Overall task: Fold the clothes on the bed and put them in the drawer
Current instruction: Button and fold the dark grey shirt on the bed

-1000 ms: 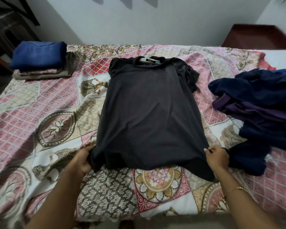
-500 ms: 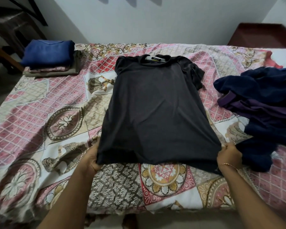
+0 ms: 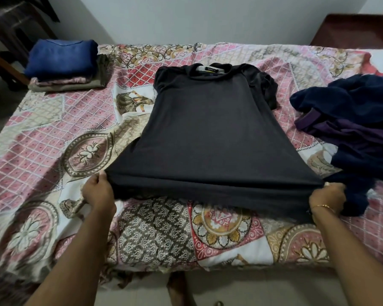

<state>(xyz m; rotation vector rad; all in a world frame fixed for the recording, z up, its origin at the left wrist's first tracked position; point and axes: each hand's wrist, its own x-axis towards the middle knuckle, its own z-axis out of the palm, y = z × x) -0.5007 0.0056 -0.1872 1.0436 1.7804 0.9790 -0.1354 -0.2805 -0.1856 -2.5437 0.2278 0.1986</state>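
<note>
Bed (image 3: 53, 151) with the patterned pink bedspread fills most of the frame, near edge running across the lower part. Black T-shirt (image 3: 212, 133) lies in the centre, collar and label at the far end toward the wall, sleeves tucked in at the top, hem toward the camera and lifted off the spread. Unfolded pile (image 3: 358, 129) of navy and purple clothes at right of frame, its near corner just beside the shirt's right hem corner. Folded stack (image 3: 62, 65) at upper left, blue piece on top, well apart from the shirt. Dark wooden furniture (image 3: 352, 29) at upper right; no drawer seen.

Left hand (image 3: 98, 193) at lower left grips the left hem corner, fingers curled under the cloth. Right hand (image 3: 326, 200) at lower right grips the right hem corner, thumb on top; thin bracelet (image 3: 324, 206) on the wrist. Hem stretched taut between them.

Step, as judged: mid-fold of this shirt, hem raised ready to go over toward the collar. Next move likely needs both corners carried forward evenly, laid near the shoulders, then let go and smoothed.

Room: open spread on the left between shirt and stack, plenty of space. Right side tight, loose pile may snag the right corner. Near bed edge sits close under the hem, so cloth could droop over if lowered short.
</note>
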